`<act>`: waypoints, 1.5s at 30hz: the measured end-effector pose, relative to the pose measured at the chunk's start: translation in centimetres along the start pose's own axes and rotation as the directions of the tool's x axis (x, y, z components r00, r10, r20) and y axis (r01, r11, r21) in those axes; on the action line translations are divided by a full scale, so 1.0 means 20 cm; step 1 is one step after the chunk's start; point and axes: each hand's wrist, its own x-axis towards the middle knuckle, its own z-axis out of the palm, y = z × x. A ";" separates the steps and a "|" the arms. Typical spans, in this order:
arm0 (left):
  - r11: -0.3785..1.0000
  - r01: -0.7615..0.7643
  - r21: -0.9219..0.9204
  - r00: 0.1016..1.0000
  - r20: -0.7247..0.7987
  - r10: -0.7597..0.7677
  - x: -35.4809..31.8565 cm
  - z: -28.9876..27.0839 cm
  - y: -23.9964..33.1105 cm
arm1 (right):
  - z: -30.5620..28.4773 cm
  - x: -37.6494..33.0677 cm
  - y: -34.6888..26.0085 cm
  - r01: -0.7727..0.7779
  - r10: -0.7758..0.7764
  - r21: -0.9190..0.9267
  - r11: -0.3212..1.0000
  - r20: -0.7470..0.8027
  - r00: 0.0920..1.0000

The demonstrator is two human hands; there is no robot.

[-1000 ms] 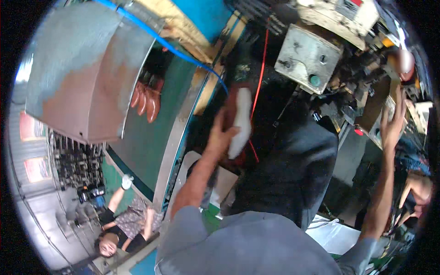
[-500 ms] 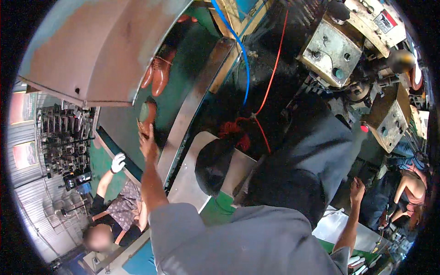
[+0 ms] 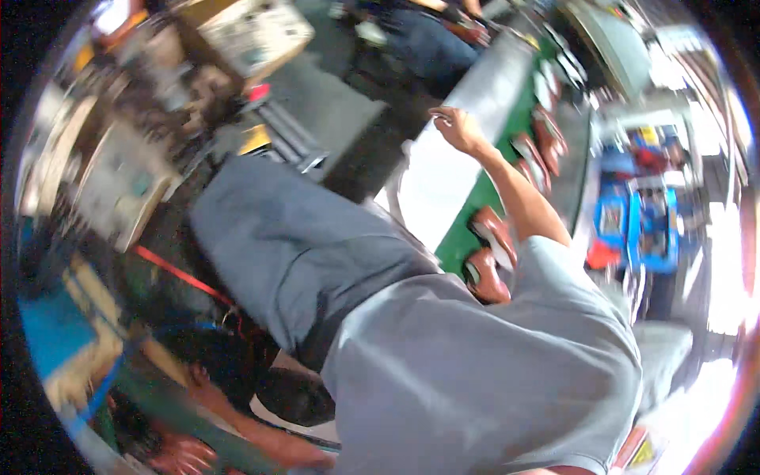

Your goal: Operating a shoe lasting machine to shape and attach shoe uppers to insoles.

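sticker (image 3: 643, 453): lower right edge, red and yellow, small, blurred | panel (image 3: 131, 184): left, pale boxy machine face with dark patch, blurred | other labels: cannot tell

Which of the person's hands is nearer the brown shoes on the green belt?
Right. The right hand is raised beside the green belt carrying the brown shoes; the left hand is low, across the body.

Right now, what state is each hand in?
Left hand: too blurred, cannot tell.
Right hand: open, fingers loosely curled, holding nothing.
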 end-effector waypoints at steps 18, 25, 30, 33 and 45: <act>0.935 -0.349 0.061 0.653 0.731 0.196 0.07 2.07 1.39 | 0.31 -2.73 0.64 -0.827 0.813 0.066 0.559 0.152 0.562; 0.935 -0.315 -0.166 0.463 0.833 0.304 -0.17 2.41 1.51 | 0.40 -2.17 0.49 -0.864 0.926 0.352 0.360 -0.023 0.377; 0.961 -0.096 -0.259 0.186 0.944 0.273 -0.51 2.76 1.54 | 0.30 -1.92 0.65 -0.690 0.880 0.603 0.400 -0.042 0.473; 0.955 -0.078 -0.287 0.156 0.942 0.296 -0.63 3.00 1.50 | 0.16 -1.72 0.42 -0.579 0.847 0.777 0.248 0.116 0.519; 0.783 0.237 -0.575 0.469 0.773 0.426 -0.16 2.74 1.91 | 0.06 -0.71 -0.80 -0.304 0.231 0.949 -0.090 0.316 0.920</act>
